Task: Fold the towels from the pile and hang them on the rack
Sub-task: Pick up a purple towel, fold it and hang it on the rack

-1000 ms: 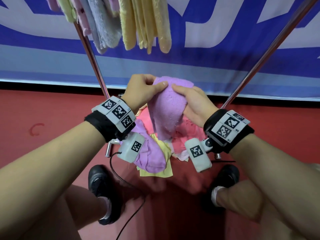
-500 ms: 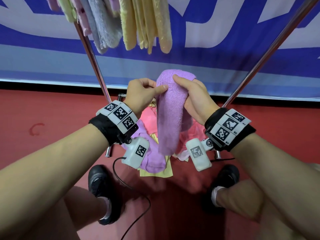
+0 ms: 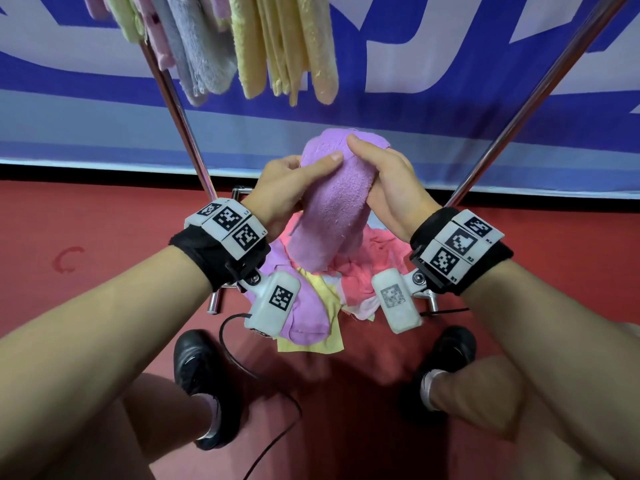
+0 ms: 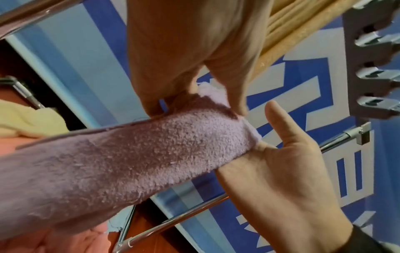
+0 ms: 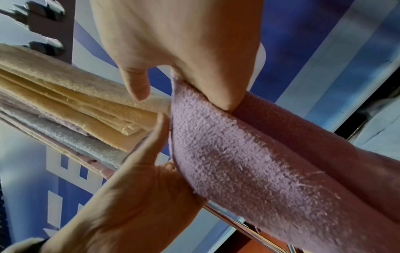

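Small labels R1 and R2 show on the right wrist band [image 3: 457,249]; banner lettering unreadable

Room between the rack legs, crowded above and below

Two slanted metal legs, left [image 3: 180,112] and right [image 3: 540,88], bound an open gap with only the blue banner [image 3: 415,81] behind. Hanging towels [image 3: 284,46] fill the upper left of that gap; its upper right stays free. Below, the towel pile [image 3: 367,268] covers the floor [image 3: 69,209] between the legs, with a black cable [image 3: 242,362] and two shoes nearer.
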